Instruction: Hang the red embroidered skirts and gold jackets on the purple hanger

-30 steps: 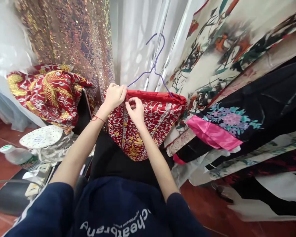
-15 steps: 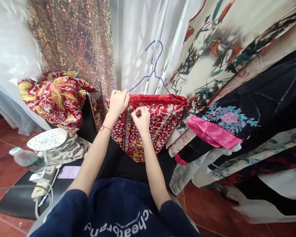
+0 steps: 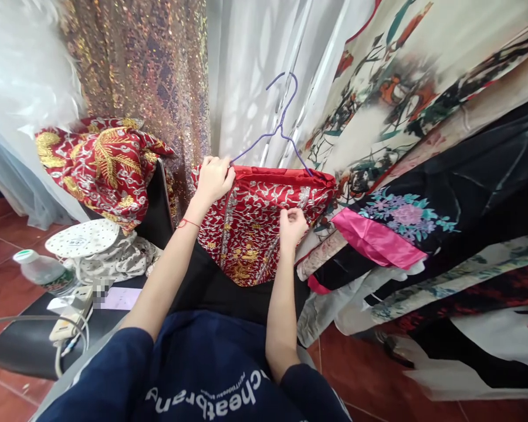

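Observation:
A red garment (image 3: 250, 234) with silver and gold embroidery lies over my lap, its red-lined top edge level. The purple wire hanger (image 3: 281, 126) sticks up from that edge, its lower part hidden in the cloth. At the upper left corner, my left hand (image 3: 215, 179) is closed on the garment beside the hanger's arm. My right hand (image 3: 293, 227) is over the right half of the garment, thumb and finger pinched together. Anything thin in that pinch is too small to make out.
To the left, another red and gold embroidered cloth (image 3: 105, 170) is draped over a black chair. Below it are a dotted white bag (image 3: 83, 239), a bottle (image 3: 41, 271), a phone (image 3: 121, 299) and a power strip (image 3: 68, 322). Hanging clothes (image 3: 387, 234) crowd the right.
My right hand has moved right and slightly down across the garment, away from my left hand, still pinched. The left hand keeps its hold at the corner.

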### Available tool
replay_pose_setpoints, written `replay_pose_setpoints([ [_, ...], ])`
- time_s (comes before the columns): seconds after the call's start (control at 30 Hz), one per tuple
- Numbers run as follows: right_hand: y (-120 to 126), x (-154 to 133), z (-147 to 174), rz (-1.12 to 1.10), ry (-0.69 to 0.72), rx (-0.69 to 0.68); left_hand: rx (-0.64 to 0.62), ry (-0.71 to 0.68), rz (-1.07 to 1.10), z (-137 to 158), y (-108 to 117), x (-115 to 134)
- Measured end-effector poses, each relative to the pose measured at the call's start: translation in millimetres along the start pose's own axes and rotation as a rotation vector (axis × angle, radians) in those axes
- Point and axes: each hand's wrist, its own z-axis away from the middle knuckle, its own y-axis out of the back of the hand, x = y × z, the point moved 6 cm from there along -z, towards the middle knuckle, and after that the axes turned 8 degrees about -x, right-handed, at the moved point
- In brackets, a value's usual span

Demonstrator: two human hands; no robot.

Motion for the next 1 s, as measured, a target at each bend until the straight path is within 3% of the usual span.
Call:
replay_pose_setpoints([
  [0.17,20.7,6.9,-6.4,0.022,-0.056,0.174,-0.054,-0.007,0.01,2.5,0.7,0.0],
  [0.3,18.3,-15.7,-2.8,0.032,0.068,0.178,-0.054,-0.02,0.023,3.9,3.2,0.5],
  [0.4,3.9,-45.7,6.0,0.039,0.263,0.063,-0.051,-0.032,0.003,4.9,4.1,1.1],
  [0.57,-35.6,-102.1,31.0,0.022,0.608,-0.347,-0.056,-0.042,0.001,5.6,5.3,0.5],
  [0.63,-49.8,-119.4,40.4,0.111,0.699,-0.439,-0.06,-0.044,0.006,5.0,6.5,-0.8],
  [0.8,-72.6,-137.7,42.5,0.346,0.715,-0.428,-0.089,-0.05,0.009,2.9,8.7,-4.2],
  [1.0,-80.7,-135.5,37.8,0.461,0.659,-0.43,-0.085,-0.044,0.001,3.5,5.7,-1.7],
])
